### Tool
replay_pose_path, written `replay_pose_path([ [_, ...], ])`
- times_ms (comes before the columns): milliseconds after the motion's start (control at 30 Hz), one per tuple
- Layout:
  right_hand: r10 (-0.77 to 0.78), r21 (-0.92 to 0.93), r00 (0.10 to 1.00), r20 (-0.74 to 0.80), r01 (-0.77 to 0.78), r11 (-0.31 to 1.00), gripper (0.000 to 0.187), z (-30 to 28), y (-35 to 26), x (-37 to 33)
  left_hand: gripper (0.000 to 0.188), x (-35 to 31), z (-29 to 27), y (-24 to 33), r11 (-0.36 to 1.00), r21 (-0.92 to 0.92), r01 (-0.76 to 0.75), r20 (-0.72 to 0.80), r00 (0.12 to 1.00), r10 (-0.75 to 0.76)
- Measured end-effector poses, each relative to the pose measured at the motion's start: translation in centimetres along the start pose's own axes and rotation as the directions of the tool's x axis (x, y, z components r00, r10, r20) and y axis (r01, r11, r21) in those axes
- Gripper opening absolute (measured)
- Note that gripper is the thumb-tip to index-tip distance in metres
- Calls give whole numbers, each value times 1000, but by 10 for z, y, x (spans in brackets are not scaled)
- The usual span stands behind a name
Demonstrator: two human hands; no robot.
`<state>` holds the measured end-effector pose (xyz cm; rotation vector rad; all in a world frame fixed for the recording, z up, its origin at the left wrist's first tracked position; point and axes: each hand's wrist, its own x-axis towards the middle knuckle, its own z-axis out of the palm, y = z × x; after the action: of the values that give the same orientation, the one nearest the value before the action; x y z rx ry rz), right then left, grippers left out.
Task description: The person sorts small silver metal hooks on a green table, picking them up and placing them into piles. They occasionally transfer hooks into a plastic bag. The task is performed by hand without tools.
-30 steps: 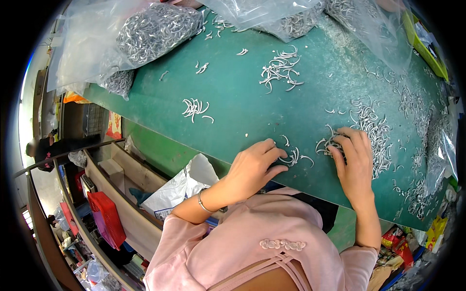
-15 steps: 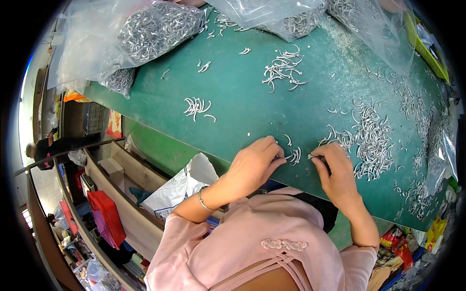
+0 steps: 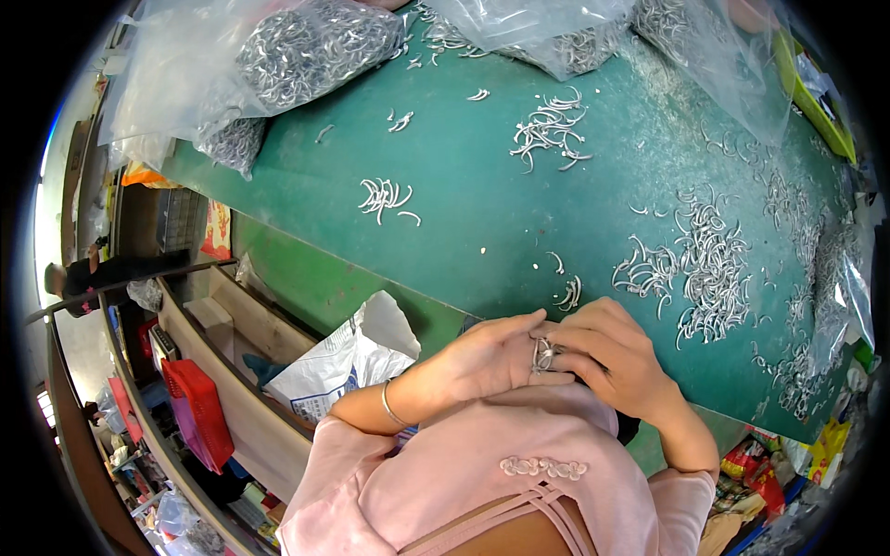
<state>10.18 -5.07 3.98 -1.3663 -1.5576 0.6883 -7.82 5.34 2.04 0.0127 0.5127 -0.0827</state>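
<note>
My left hand [image 3: 491, 360] is turned palm up close to my body, at the table's near edge. Small curved silver metal pieces [image 3: 541, 355] lie across its palm and fingers. Reaching over from the right, my right hand [image 3: 619, 360] has its fingers bent down onto those pieces, thumb and fingertips closed at them; the exact grip is partly hidden. Just beyond the hands, a short row of similar curved pieces [image 3: 570, 294] rests on the green table [image 3: 445, 241]. A large heap of them [image 3: 714, 269] spreads to the right.
Smaller groups lie farther off, one pile [image 3: 552, 134] and one cluster [image 3: 384, 198]. Clear plastic bags full of pieces [image 3: 315, 51] line the far edge. A white sack [image 3: 348, 357] stands left below the table, near a red basket [image 3: 199, 417]. Another person [image 3: 102, 275] is at far left.
Both hands have left the tabletop and come together near my body. The left has turned palm up with metal pieces on it; the right has moved left onto them.
</note>
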Motion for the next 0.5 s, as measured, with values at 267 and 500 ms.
replay_pose_path([
  [267,35,-587,996,80,19,809,32,-1,27,-5,36,-10,-18,-3,974,207,-95,67,994,83],
  [500,-5,-530,1000,-31,-12,848,22,-6,26,-3,34,-12,-7,-6,934,314,-172,2,984,181],
])
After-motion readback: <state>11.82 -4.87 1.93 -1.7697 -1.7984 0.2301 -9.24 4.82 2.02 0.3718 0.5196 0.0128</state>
